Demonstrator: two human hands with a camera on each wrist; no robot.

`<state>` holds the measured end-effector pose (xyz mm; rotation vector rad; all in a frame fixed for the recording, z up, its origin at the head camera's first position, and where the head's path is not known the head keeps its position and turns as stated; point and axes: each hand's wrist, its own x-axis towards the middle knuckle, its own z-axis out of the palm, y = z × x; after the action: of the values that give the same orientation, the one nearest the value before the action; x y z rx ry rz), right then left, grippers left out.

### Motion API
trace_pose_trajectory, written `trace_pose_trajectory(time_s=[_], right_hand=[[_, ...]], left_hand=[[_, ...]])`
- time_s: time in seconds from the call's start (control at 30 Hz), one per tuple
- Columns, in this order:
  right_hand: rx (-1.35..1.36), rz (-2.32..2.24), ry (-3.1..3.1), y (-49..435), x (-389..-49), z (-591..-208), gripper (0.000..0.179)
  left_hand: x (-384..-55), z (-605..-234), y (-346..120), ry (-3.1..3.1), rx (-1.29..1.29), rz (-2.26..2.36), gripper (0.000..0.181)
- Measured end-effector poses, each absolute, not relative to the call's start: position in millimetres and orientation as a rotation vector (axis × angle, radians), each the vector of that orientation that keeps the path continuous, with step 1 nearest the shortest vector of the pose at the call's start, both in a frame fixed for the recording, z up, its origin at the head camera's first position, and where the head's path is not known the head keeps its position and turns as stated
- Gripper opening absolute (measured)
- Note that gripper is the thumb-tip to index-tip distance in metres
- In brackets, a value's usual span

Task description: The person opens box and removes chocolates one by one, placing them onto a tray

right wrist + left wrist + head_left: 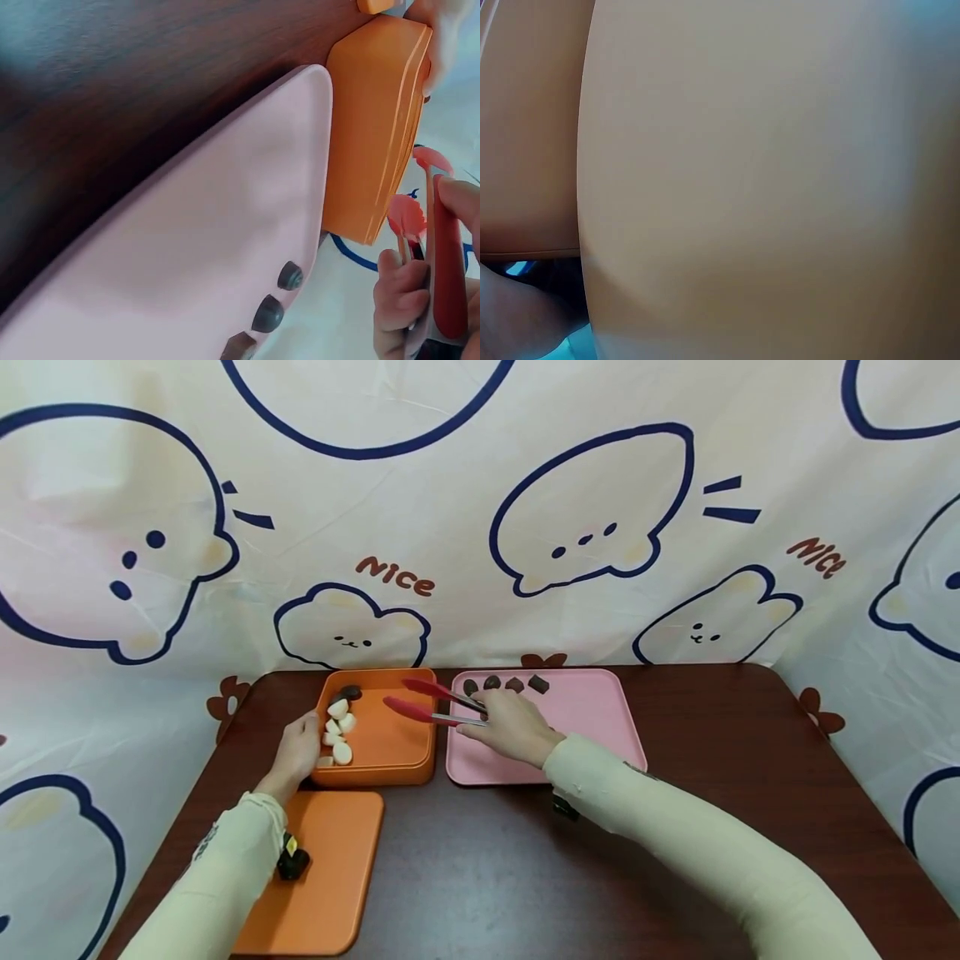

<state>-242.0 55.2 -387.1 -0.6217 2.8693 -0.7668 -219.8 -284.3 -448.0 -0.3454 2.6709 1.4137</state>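
Note:
My left hand (298,750) grips the left wall of an orange box (393,772). Along the left inside of this box lie several white chocolates (342,752), with dark chocolates (350,692) in its back left corner. Red-tipped metal tongs (411,710) are held in my right hand (517,727). Their two tips point left over the box's right side, spread apart with nothing between them. Below the right hand is a pink tray (592,718), and dark chocolates (538,683) stand in a row along its back edge. In the right wrist view, fingers and thumb wrap the tongs' red grip (450,277).
An orange lid (337,860) lies flat in front of the box, under my left forearm. The pink tray stands just right of the box. The dark wooden table (750,777) extends to the right, and a patterned cloth (465,527) hangs behind it.

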Motion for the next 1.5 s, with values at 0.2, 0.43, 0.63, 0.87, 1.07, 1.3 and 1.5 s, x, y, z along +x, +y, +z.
trace_pose_trajectory(time_s=[0.2, 0.43, 0.63, 0.87, 1.07, 1.3, 1.5], right_hand=[[-0.657, -0.65, 2.925, 38, -247, -387, 0.038], [-0.683, -0.55, 2.946, 18, -249, -386, 0.036], [-0.688, -0.43, 2.964, 1, -252, -385, 0.036], [-0.914, -0.011, 3.124, -17, -253, -387, 0.043], [-1.035, 0.175, 3.21, -29, -255, -393, 0.036], [-1.155, 0.375, 3.317, -44, -256, -394, 0.023], [-1.196, 0.501, 3.339, -54, -257, -400, 0.023]], left_hand=[[-219, -448, -284, 2.66, -0.356, 1.402, 0.062], [-219, -448, -284, 2.653, -0.352, 1.395, 0.064], [-219, -445, -284, 2.63, -0.317, 1.388, 0.069], [-219, -441, -284, 2.578, -0.292, 1.382, 0.065], [-220, -444, -283, 2.617, -0.31, 1.397, 0.069], [-219, -444, -287, 2.649, -0.307, 1.404, 0.06], [-219, -446, -286, 2.652, -0.312, 1.399, 0.065]])
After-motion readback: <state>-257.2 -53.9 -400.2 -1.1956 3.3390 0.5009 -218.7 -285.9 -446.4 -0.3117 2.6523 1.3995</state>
